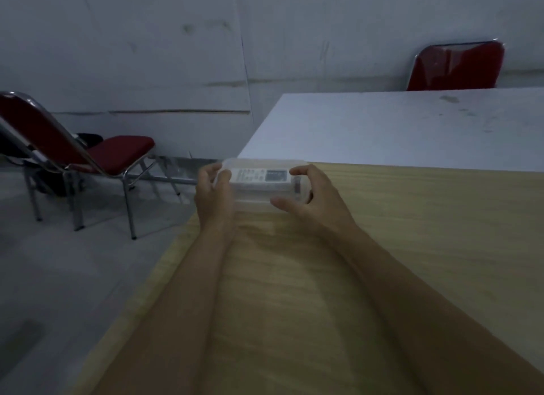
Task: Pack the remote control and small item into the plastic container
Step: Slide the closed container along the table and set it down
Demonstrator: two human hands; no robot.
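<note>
- One clear plastic container (263, 179) sits at the far left corner of the wooden table (382, 247), close to both the far edge and the left edge.
- One white remote control (259, 177) lies flat inside the container, lengthwise along it, its small display toward the right end.
- One small item (297, 188), a short upright cylinder, stands inside the container at its right end, just beside the remote; the dim, soft picture hides what it is.
- Two bare hands hold the container. The left hand (213, 193) wraps around its left end, fingers curled over the rim and thumb on the near side.
- The right hand (313, 194) clasps the right end, fingers over the top and thumb against the near wall.
- It is unclear whether a lid covers the container.
- One white table (397, 123) butts against the far edge of the wooden table and runs on away from the person.
- The wooden surface is open toward the near edge and the right edge, apart from the two forearms reaching across it.
- Two red chairs with metal frames are in view: one chair (88, 159) on the floor past the left edge, well apart from the container, and one chair back (456, 66) behind the far edge of the white table.
- A grey wall (176, 56) closes the room behind both tables.
</note>
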